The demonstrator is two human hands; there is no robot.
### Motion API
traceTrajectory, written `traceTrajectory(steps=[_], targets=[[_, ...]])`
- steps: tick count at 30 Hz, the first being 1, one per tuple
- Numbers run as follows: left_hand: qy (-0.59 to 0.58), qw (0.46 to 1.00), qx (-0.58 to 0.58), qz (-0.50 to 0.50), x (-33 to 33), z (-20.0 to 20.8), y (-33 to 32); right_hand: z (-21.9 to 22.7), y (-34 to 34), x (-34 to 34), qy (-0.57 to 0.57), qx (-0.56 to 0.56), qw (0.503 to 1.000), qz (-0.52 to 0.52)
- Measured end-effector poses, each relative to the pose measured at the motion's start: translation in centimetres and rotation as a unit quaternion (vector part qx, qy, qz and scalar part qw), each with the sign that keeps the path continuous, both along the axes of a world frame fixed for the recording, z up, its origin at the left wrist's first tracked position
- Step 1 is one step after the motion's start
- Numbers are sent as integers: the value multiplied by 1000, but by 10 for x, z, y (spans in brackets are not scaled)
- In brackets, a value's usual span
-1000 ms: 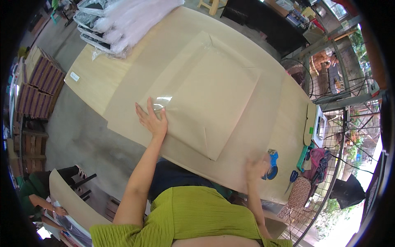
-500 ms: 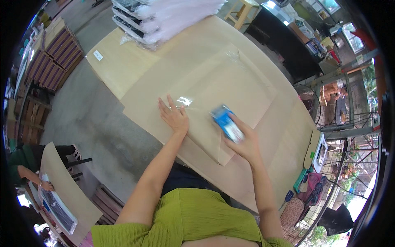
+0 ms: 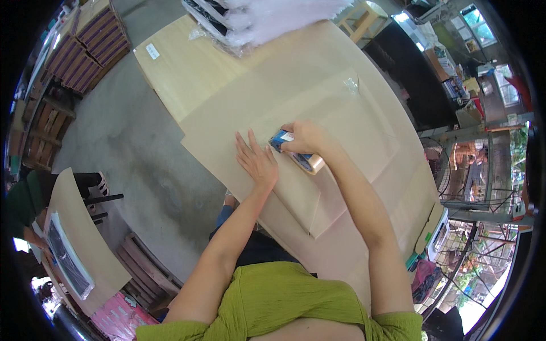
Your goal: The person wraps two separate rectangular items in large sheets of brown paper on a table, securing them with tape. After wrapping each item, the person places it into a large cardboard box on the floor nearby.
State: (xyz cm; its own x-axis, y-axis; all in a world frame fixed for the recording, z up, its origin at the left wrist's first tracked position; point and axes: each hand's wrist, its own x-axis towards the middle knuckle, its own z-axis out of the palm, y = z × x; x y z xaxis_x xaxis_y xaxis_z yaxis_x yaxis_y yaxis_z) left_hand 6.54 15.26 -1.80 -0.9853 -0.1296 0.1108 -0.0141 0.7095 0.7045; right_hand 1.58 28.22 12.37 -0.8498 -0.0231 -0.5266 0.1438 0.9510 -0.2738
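Note:
My right hand (image 3: 310, 139) is closed around a blue tape dispenser (image 3: 307, 162) with a roll of clear or tan packing tape. The dispenser's front end is against the brown paper (image 3: 335, 113), close to the fingertips of my left hand (image 3: 259, 166). That left hand lies flat, fingers spread, pressing on the folded edge of the paper. The paper forms a large flat wrapped shape, with a pointed folded flap (image 3: 307, 213) toward me. A shiny piece of clear tape (image 3: 351, 85) sticks to the paper farther off. What is inside the wrap is hidden.
Plastic-wrapped frames (image 3: 250, 25) are stacked at the table's far end. A pale board (image 3: 187, 62) lies under the paper at far left. At left, another person works at a brown-covered table (image 3: 108, 256) with a wrapped frame (image 3: 65, 250). Stacked cartons (image 3: 94, 48) stand at upper left.
My right hand has brought the tape dispenser leftward and up, next to my left hand, and tipped it onto the paper. My left hand stays flat on the paper. The whole view has shifted slightly.

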Motion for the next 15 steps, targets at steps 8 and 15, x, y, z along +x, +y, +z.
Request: traceTrajectory(steps=[8, 15], targets=[[-21, 999, -19, 18, -5, -3, 0, 12, 19, 69, 29, -25, 999, -18], [-40, 998, -41, 12, -4, -1, 2, 28, 23, 123, 1, -5, 1000, -25]])
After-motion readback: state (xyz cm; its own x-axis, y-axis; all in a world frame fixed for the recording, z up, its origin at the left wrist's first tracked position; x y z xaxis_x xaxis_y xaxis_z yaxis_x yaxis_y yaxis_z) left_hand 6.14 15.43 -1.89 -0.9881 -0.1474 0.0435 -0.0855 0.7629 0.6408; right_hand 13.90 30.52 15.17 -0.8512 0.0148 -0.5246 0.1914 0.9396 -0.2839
